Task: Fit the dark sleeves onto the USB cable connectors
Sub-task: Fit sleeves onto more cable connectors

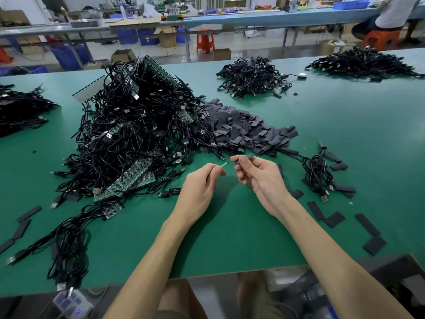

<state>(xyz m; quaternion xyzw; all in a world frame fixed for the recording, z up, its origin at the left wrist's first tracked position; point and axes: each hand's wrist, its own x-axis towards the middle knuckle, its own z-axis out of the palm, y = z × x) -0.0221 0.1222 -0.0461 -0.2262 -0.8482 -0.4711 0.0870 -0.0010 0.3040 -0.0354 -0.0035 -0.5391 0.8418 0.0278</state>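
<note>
Our left hand [202, 180] pinches a slim silver USB connector [223, 165], long axis aimed rightward at the small dark sleeve [246, 157]. Our right hand [259, 176] pinches that (just apart).

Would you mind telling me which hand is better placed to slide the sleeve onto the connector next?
Probably the right: the right hand pinches a dark sleeve just beside the connector, which the left hand holds pointed toward it.
</note>
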